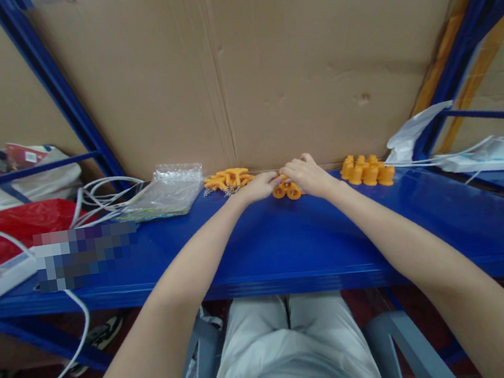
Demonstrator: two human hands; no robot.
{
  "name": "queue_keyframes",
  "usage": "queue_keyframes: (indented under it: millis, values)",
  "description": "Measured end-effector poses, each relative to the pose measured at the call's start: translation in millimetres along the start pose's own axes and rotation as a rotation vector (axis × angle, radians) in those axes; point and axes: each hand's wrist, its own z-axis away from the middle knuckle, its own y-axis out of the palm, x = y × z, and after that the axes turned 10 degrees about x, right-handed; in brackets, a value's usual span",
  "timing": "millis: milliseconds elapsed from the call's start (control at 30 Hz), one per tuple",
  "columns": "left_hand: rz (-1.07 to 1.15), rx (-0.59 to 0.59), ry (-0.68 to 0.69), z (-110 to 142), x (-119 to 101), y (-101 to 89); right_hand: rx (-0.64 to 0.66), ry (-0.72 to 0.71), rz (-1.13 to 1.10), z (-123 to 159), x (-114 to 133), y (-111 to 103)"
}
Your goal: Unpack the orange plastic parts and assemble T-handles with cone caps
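Observation:
Several orange plastic cups [293, 193] lie on their sides in a small cluster at the back of the blue table, their round open ends facing me. Against the cluster's left side, my left hand [261, 186] is closed, with its fingertips at the cups. My right hand [307, 175] curls over the top and right side of the same cups, hiding part of them. Left of my hands is a pile of orange T-shaped handles [232, 179] with small metal chains. To the right, more orange cups [368, 171] stand in a close group.
Clear plastic bags [163, 192] lie at the left, near white cables [105, 191] and a red bag [27, 227]. A white power strip [492, 160] is at the right. Cardboard [272, 67] walls the back between blue posts [60, 91].

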Motion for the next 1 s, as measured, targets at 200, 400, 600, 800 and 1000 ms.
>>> queue_keyframes:
  millis: [200, 400, 600, 800, 1000]
  values:
    - [0.503, 0.178, -0.091, 9.5, -8.1, -6.8, -0.091, -0.043, 0.054, 0.7, -1.5, -0.5]
    - [0.831, 0.329, -0.197, 16.8, -11.5, -15.5, -0.17, -0.09, 0.053, -0.2, -1.0, 1.0]
    - [0.946, 0.385, -0.199, 21.2, -11.0, -22.2, -0.232, -0.106, 0.088, -1.2, -0.1, 0.3]
    - [0.555, 0.238, -0.205, 14.6, -15.9, -13.2, -0.121, -0.037, 0.069, 0.3, -0.1, 0.9]
    - [-0.523, -0.04, -0.205, 11.7, -20.1, 8.4, 0.057, 0.025, -0.028, 6.1, -5.6, 6.2]
